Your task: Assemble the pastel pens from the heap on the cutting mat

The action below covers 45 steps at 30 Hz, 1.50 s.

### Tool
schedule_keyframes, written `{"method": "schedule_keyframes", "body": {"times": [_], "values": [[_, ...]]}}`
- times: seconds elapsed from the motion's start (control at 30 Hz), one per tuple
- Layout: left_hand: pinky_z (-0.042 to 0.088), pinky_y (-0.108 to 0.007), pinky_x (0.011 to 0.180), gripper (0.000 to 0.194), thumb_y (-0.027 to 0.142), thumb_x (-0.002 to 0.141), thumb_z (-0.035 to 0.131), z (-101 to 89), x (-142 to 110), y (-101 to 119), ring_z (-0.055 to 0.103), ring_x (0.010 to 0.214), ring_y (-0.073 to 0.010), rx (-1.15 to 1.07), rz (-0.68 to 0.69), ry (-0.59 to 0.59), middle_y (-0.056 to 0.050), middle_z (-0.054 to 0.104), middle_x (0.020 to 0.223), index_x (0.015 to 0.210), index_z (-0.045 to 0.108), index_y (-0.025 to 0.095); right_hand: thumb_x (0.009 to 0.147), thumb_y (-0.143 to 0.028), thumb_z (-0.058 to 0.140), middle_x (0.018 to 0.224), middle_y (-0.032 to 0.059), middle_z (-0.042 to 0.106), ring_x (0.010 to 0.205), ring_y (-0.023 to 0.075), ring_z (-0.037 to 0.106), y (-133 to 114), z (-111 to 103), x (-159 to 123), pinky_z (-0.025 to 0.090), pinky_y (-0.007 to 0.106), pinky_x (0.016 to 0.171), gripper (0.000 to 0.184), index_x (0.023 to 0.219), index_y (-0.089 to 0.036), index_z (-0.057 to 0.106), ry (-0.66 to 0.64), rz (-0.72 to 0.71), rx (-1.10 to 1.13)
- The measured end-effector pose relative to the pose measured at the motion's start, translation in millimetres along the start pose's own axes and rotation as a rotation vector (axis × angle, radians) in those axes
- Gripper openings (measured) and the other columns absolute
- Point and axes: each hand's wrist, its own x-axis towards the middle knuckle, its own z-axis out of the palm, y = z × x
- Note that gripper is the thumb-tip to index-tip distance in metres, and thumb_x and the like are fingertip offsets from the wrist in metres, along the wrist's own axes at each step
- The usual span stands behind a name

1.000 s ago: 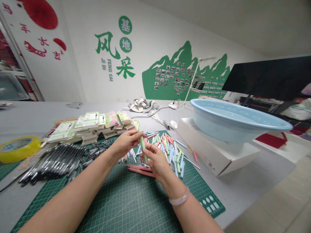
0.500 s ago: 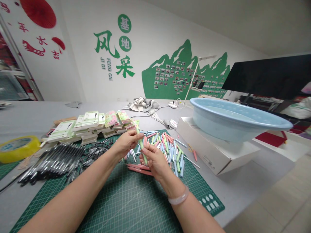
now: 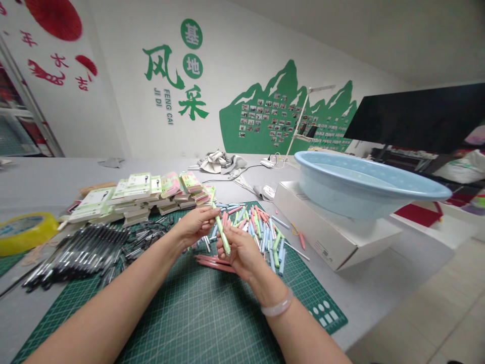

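Observation:
A light green pen [image 3: 222, 231] is held aslant between my two hands, above the cutting mat [image 3: 197, 308]. My left hand [image 3: 197, 225] pinches its upper end; my right hand [image 3: 240, 250] grips it lower down, with a pale bangle on that wrist. Behind and right of my hands lies a loose heap of pink, blue and green pen parts [image 3: 271, 237]. Several pink pens [image 3: 215, 263] rest together on the mat just below my hands. To the left are a row of black pens [image 3: 79, 255] and a tangle of small black parts [image 3: 147, 235].
Stacked small packets [image 3: 138, 187] stand behind the black pens. A roll of yellow tape [image 3: 49, 230] is at far left. On the right, a blue basin [image 3: 364, 197] sits on a white box [image 3: 322, 232]. Crumpled cloths [image 3: 217, 163] and a cable lie at the back.
The green pen has tilted slightly in my hands, and both hands keep hold of it. The whole view has shifted a little; the things on the table look unmoved.

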Motion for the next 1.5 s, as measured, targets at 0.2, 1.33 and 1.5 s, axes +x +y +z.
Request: {"method": "schedule_keyframes", "body": {"times": [0.2, 1.33, 1.5], "values": [[0.009, -0.019, 0.035, 0.044, 0.041, 0.065, 0.072, 5.6, 4.6, -13.0, 0.02, 0.033, -0.0019, 0.058, 0.061, 0.165, 0.01, 0.029, 0.041, 0.056, 0.036, 0.018, 0.074, -0.034, 0.067, 0.056, 0.0005, 0.061, 0.042, 0.0068, 0.054, -0.2, 1.1, -1.0, 0.044, 0.017, 0.045, 0.024, 0.077, -0.012, 0.06, -0.006, 0.026, -0.007], [0.026, -0.019, 0.046, 0.026, 0.037, 0.07, 0.067, 12.2, -12.9, 17.8, 0.034, 0.049, -0.0057, 0.407, 0.302, 0.066, 0.005, 0.04, 0.056, 0.066, 0.057, 0.014, 0.062, -0.027, 0.075, 0.082, 0.004, 0.067, 0.076, 0.0162, 0.063, -0.5, -0.9, -0.6, 0.049, 0.032, 0.076, 0.027, 0.084, -0.015, 0.066, -0.033, -0.148, -0.19], [0.038, -0.02, 0.05, 0.023, 0.038, 0.07, 0.066, 15.8, -19.0, 24.8, 0.049, 0.058, -0.0107, 0.458, 0.265, 0.042, 0.0, 0.055, 0.068, 0.075, 0.062, 0.016, 0.06, -0.027, 0.078, 0.08, 0.0034, 0.067, 0.066, 0.0127, 0.061, -3.8, -0.8, -0.2, 0.049, 0.028, 0.068, 0.028, 0.083, -0.014, 0.067, 0.018, -0.111, -0.115]]}}
